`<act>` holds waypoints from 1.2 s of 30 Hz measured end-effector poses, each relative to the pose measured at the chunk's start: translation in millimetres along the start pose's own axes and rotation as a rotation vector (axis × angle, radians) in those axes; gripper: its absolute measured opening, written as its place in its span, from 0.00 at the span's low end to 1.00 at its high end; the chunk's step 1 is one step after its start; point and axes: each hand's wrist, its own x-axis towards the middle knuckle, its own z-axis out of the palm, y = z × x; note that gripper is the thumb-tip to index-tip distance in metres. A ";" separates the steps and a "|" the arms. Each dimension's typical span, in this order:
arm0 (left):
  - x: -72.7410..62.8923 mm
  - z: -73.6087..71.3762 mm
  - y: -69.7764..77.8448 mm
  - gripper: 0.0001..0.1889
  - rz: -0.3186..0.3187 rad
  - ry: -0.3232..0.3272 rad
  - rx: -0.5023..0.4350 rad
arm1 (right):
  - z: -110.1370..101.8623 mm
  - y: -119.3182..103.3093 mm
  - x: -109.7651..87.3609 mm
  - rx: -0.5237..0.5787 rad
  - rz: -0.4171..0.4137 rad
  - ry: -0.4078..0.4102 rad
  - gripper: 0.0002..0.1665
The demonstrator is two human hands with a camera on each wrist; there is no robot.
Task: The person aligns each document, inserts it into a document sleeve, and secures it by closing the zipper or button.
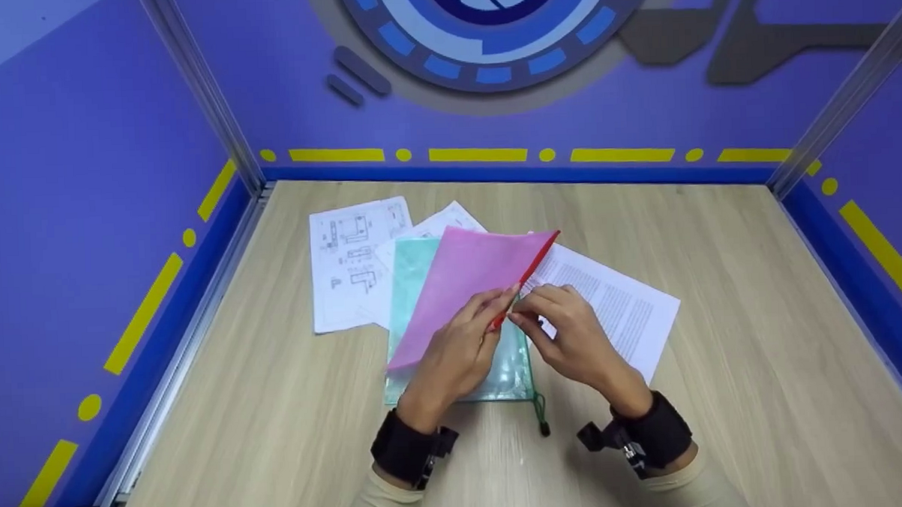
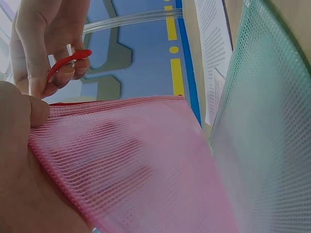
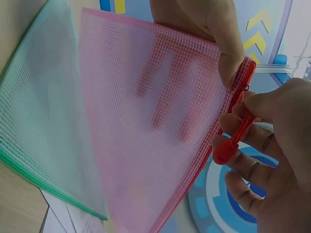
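Right hand [image 1: 566,339] has fingers pinching red zip pull [image 3: 225,151], left hand [image 1: 454,355] fingers gripping pink mesh pouch [image 1: 474,264]; zip edge [image 1: 540,257] best held taut, pull drawn straight along.

I see the left hand [image 1: 453,357] gripping, thumb [image 3: 231,68] opposite extended fingers [image 1: 483,305]; just beside those fingers, the right hand [image 1: 570,336] pinches between thumb and forefinger, its other fingers bent.
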 end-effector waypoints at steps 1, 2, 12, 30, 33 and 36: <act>-0.4 0.0 -0.6 0.29 0.003 -0.002 -0.004 | 0.5 0.4 -0.3 0.000 0.001 0.000 0.01; -0.8 -0.1 -1.3 0.29 0.003 -0.007 -0.009 | 0.8 0.6 -0.5 -0.001 0.003 -0.003 0.02; -5.6 -2.2 -1.5 0.29 -0.011 -0.068 -0.019 | 1.7 8.0 -4.6 -0.060 0.034 -0.016 0.05; -11.6 -4.9 -3.8 0.30 -0.052 -0.161 0.040 | 5.3 14.7 -10.3 -0.110 0.023 -0.054 0.03; -11.8 -5.2 -4.6 0.30 -0.050 -0.161 0.043 | 7.2 14.8 -10.9 -0.180 0.022 -0.038 0.04; -12.3 -4.9 -5.3 0.30 -0.046 -0.161 0.038 | 8.2 15.4 -11.9 -0.223 0.036 -0.023 0.02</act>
